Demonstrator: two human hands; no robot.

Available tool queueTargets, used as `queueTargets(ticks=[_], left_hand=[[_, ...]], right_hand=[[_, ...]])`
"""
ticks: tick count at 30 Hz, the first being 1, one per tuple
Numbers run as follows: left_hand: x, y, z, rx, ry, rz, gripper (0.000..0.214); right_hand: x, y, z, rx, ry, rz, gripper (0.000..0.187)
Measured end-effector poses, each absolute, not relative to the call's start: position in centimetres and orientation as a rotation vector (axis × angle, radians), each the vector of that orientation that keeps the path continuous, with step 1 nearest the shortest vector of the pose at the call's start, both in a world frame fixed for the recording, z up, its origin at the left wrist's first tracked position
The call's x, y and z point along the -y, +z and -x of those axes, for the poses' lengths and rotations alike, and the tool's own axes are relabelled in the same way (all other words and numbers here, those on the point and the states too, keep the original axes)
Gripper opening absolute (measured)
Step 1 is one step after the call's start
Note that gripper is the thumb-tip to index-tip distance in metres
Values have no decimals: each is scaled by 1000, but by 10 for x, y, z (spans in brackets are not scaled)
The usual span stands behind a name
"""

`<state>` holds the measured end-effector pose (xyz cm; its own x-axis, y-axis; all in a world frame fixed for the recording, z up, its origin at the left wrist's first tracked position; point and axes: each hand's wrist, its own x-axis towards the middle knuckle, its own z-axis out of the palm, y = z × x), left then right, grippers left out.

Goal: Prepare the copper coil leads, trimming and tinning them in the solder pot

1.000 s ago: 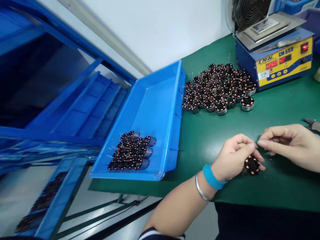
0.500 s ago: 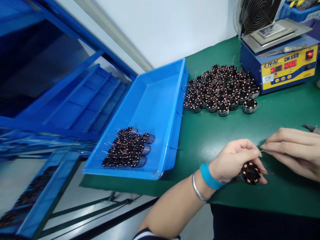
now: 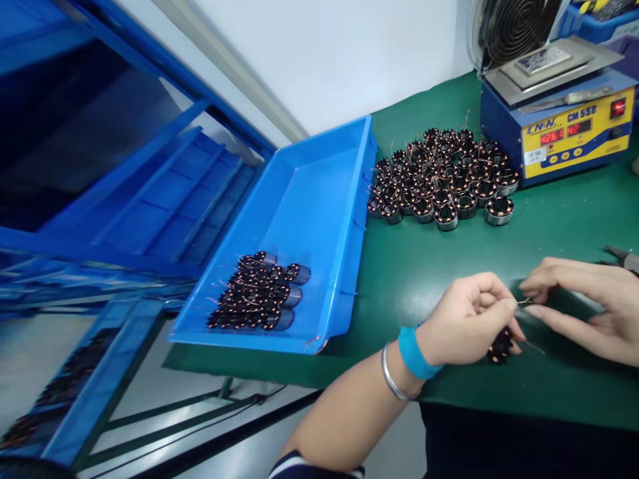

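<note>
My left hand, wearing a blue wristband and a metal bangle, grips a copper-wound stator coil against the green mat. Its fingers hide most of the coil. Thin copper lead wires stick out from the pinch of my left fingers. My right hand is close by on the right, its fingertips spread around the end of one lead. I cannot see any lead clearly gripped by it.
Several wound coils lie in a pile on the green mat. A blue tray holds several more coils. A CM 558 solder pot stands at the back right, with a fan behind it. Cutters lie at the right edge. A blue rack stands left.
My left hand has rolled over the coil, which is now mostly hidden beneath its fingers. My right fingers have spread apart around the lead.
</note>
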<state>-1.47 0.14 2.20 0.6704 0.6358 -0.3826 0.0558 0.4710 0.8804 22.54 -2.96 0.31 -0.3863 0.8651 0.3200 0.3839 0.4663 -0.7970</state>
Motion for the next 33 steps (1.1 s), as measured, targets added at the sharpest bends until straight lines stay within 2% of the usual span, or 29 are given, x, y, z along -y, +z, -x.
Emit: queueTargets(ticks=[1, 2, 6, 9, 12, 13, 16, 17, 19, 22, 23, 25, 28, 33], left_hand=[[-5, 21, 15, -763, 370, -968, 55], [-8, 21, 15, -746, 351, -924, 57], [-13, 21, 17, -702, 331, -862, 59], [-9, 22, 16, -690, 319, -885, 58], [-1, 22, 16, -740, 421, -1111, 44], [2, 22, 16, -766, 495, -1260, 37], [9, 21, 15, -803, 674, -1602, 25], [9, 22, 15, -805, 670, -1578, 26], [6, 23, 15, -812, 587, -1352, 33], [-3, 26, 15, -796, 436, -1025, 51], [-5, 26, 15, -785, 405, -971, 57], [-10, 26, 15, -756, 368, -911, 65], [-12, 25, 15, -721, 339, -874, 68], [-8, 24, 14, -735, 358, -886, 68]], right_hand=[[29, 3, -228, 2033, 623, 986, 18], [29, 2, -232, 2094, 468, 933, 12], [30, -3, -245, 2294, 247, 837, 31], [32, -1, -245, 2285, 232, 854, 33], [32, 4, -234, 2183, 460, 889, 22], [31, 6, -229, 2114, 637, 950, 31], [30, 8, -220, 1842, 1235, 1140, 76], [29, 8, -219, 1791, 1316, 1165, 81], [29, 7, -220, 1854, 1174, 1125, 68], [28, 6, -227, 2076, 531, 946, 19], [28, 5, -230, 2143, 356, 888, 11], [28, 3, -237, 2263, 155, 815, 19], [29, -2, -244, 2361, 88, 775, 29], [29, 1, -241, 2318, 35, 778, 21]])
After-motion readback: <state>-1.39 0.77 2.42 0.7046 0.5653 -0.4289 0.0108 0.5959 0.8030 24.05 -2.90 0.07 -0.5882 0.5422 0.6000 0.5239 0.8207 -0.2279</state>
